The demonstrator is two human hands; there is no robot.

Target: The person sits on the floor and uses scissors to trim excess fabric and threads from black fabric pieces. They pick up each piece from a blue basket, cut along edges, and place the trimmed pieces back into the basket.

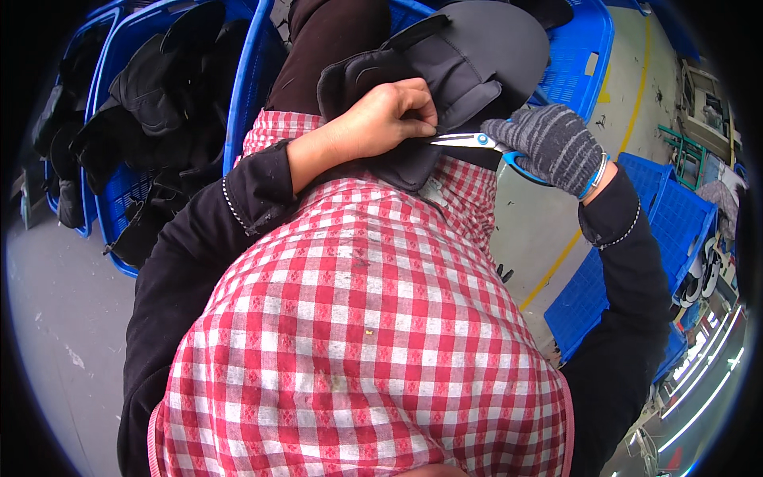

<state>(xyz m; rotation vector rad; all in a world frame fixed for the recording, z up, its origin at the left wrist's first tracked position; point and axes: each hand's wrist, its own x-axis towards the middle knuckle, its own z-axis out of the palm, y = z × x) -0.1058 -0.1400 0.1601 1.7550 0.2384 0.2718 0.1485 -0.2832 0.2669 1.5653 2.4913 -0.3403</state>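
Observation:
A black padded sewn fabric piece with stitched seams and flaps lies across my lap. The thumb and fingers of my bare left hand are pinched together at its near edge. My right hand, in a grey striped knit glove, is closed round the blue handles of a pair of scissors. Their pale blades point left, and the tips meet the fabric just beside my left fingertips. Whether the blades are parted at the tip is hard to make out. A red-and-white checked apron covers my front.
Blue plastic baskets filled with black sewn pieces stand on the left. Another blue basket is behind the fabric. More blue crates sit at the right, near yellow floor lines.

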